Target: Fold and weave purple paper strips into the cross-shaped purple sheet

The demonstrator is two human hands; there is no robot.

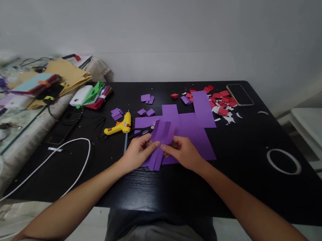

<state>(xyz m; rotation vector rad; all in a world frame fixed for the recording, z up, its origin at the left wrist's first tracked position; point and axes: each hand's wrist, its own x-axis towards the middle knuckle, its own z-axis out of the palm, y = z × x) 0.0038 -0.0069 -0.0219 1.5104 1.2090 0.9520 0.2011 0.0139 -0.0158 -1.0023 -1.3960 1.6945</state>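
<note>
Between my two hands is a creased piece of purple paper (162, 132), held over the front part of the black table. My left hand (140, 150) pinches it from the left, thumb on top. From the right, my right hand (182, 151) grips the same piece with thumb and fingers. Folded purple strips (156, 160) hang or lie just below the fingers; whether they join the held piece I cannot tell. Under and behind it lie larger purple sheets (199, 141). Scissors (144, 130) rest beside my left hand, partly covered.
A yellow glue gun (122, 125) lies left of the paper. Small purple pieces (116, 113) and red and white scraps (222, 102) are scattered behind. A phone (239, 95) and a tape ring (283, 161) lie right. A white cable (87, 153) loops at left.
</note>
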